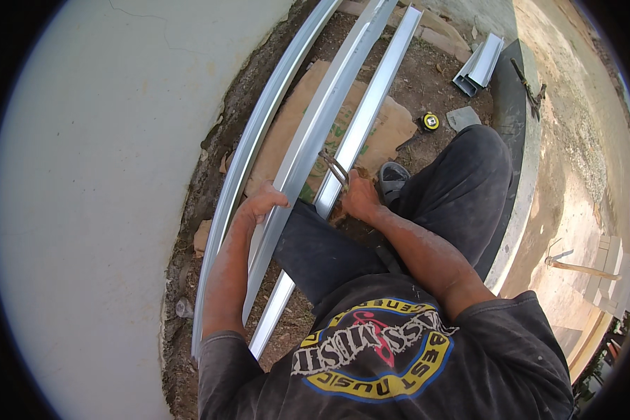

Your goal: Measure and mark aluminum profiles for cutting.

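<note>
A long, silvery metal channel [308, 143] runs lengthwise in front of me, slanting over my left thigh. My left hand [262, 201] is closed on its left edge, thumb on top and the other fingers partly hidden. In my right hand [360, 197], closed, is a worn pliers-like tool [334, 166] with two narrow metal bars; its far end reaches toward the channel, and I cannot tell if it touches. A second channel [374, 105] lies to the right, passing below my right hand. Further left, a third channel [252, 150] curves in the view along the wall side.
Brown paper or cardboard [392, 133] lies on the soil beneath the channels. A yellow-black tape measure [429, 122], a grey flat piece [462, 117] and short channel offcuts [481, 64] sit ahead right. A pale wall [105, 175] bounds the left, a concrete kerb [514, 126] the right.
</note>
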The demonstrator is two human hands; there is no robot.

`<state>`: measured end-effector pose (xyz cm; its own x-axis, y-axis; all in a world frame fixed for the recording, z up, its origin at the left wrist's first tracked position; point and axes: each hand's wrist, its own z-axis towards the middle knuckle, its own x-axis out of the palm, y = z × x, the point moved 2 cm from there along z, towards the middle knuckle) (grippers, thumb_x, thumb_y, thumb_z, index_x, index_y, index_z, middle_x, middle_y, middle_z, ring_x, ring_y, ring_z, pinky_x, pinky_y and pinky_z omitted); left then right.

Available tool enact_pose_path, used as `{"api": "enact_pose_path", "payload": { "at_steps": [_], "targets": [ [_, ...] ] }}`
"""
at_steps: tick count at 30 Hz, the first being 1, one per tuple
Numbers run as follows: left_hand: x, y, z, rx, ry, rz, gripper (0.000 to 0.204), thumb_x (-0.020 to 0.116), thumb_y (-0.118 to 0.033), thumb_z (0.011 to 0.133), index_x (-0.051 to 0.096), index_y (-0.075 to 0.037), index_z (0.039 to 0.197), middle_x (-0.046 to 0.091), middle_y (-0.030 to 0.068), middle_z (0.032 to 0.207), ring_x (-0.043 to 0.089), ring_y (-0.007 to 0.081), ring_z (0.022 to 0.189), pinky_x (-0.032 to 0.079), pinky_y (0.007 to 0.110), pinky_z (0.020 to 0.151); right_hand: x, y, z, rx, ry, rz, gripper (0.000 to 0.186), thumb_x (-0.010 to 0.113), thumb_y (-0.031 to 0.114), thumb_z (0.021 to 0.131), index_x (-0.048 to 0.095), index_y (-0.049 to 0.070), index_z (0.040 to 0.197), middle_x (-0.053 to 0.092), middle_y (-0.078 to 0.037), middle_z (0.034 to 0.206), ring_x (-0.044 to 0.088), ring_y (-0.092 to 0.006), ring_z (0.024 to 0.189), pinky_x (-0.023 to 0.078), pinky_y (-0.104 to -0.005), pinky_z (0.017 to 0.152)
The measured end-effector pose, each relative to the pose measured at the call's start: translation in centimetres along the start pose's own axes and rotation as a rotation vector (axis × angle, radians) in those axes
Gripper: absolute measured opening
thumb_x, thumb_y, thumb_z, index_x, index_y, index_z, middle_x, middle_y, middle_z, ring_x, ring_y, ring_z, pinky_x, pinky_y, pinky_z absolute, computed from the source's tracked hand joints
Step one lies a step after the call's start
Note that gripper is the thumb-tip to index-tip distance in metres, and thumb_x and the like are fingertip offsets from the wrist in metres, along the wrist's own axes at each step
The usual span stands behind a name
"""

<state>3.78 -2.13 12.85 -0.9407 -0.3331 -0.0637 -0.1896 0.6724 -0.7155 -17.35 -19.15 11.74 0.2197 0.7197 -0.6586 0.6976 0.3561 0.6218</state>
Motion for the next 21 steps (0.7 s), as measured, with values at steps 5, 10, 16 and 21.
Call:
{"api": "enact_pose_path", "payload": {
  "at_steps": [5, 10, 16, 21],
  "targets": [
    [-0.8, 0.3, 0.3, -0.056, 0.118, -0.138, 0.052, 0.073, -0.012, 0.062, 0.063, 0.008, 0.109, 0.063, 0.0123, 0.095, 0.06, 0.0222, 0.084, 0.05, 0.033, 0.078, -0.3, 0.1, 0.2, -0.038, 0.018, -0.049, 0.031, 0.063, 0.012, 0.085, 0.048, -0.003, 0.108, 0.063, -0.033, 0.098, 0.06, -0.0503, 0.098, 0.047, -0.0569, 0.086],
    [0.5, -0.4, -0.8, -0.013, -0.058, -0.013, 0.053, 0.073, -0.014, 0.065, 0.061, 0.009, 0.112, 0.063, 0.014, 0.099, 0.061, 0.0231, 0.088, 0.05, 0.035, 0.08, -0.6, 2.6, -1.0, 0.028, 0.03, -0.103, 0.031, 0.059, 0.016, 0.09, 0.049, -0.002, 0.113, 0.061, -0.032, 0.106, 0.059, -0.05, 0.103, 0.046, -0.057, 0.089],
    [1.3, -0.6, -1.1, -0.028, -0.152, 0.069, 0.061, 0.073, -0.014, 0.065, 0.056, 0.011, 0.118, 0.065, 0.0171, 0.098, 0.063, 0.0242, 0.087, 0.05, 0.035, 0.082, 0.4, 3.5, -1.8, 0.1, 0.181, -0.008, 0.039, 0.055, 0.018, 0.092, 0.045, -0.002, 0.124, 0.054, -0.032, 0.118, 0.053, -0.0503, 0.114, 0.043, -0.0552, 0.094],
    [2.4, -0.9, -1.4, 0.056, -0.168, 0.083, 0.062, 0.072, -0.014, 0.063, 0.057, 0.011, 0.117, 0.065, 0.0182, 0.099, 0.063, 0.0248, 0.086, 0.051, 0.034, 0.079, 1.7, 2.9, -2.0, 0.105, 0.067, 0.067, 0.039, 0.061, 0.017, 0.09, 0.049, -0.006, 0.119, 0.058, -0.036, 0.112, 0.055, -0.0505, 0.11, 0.044, -0.055, 0.092]
  ]
}}
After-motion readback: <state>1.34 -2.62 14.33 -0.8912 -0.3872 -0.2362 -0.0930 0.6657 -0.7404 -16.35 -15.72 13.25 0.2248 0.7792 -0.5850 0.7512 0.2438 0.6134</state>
